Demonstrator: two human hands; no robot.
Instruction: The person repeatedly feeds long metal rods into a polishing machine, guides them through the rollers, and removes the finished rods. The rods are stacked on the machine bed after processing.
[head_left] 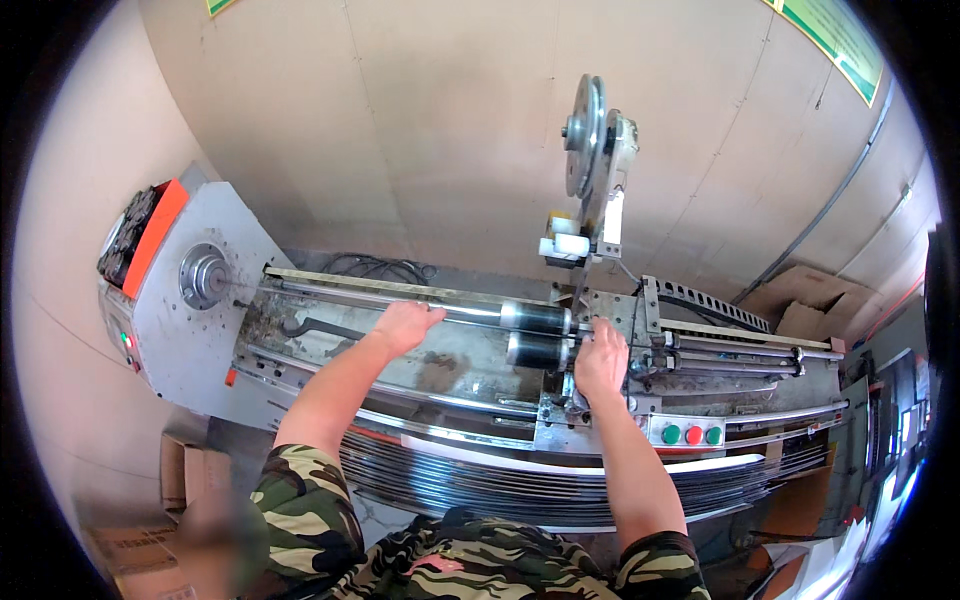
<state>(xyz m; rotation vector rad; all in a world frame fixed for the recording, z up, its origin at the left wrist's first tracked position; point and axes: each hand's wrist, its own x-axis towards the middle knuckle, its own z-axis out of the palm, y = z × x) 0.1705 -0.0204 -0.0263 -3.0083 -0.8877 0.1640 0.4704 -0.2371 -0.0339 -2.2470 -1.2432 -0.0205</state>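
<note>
My left hand (404, 328) is closed around a long shiny metal rod (475, 315) that runs across the machine from the left headstock. To the right, the rod leads to a black roller (535, 318); a second black roller (537, 351) sits just below it. Just right of the rollers, my right hand (601, 362) is closed at the carriage (560, 420), its fingers bent down beside the roller ends. What those fingers hold is hidden. An open-ended wrench (318, 327) lies on the machine bed, left of my left hand.
A grey headstock with a round chuck (205, 276) stands at left. Above the carriage rises an arm with a large pulley wheel (580, 135). Green and red push buttons (693, 435) face me. Several long dark rods (480, 485) lie along the front; cardboard boxes (205, 475) stand lower left.
</note>
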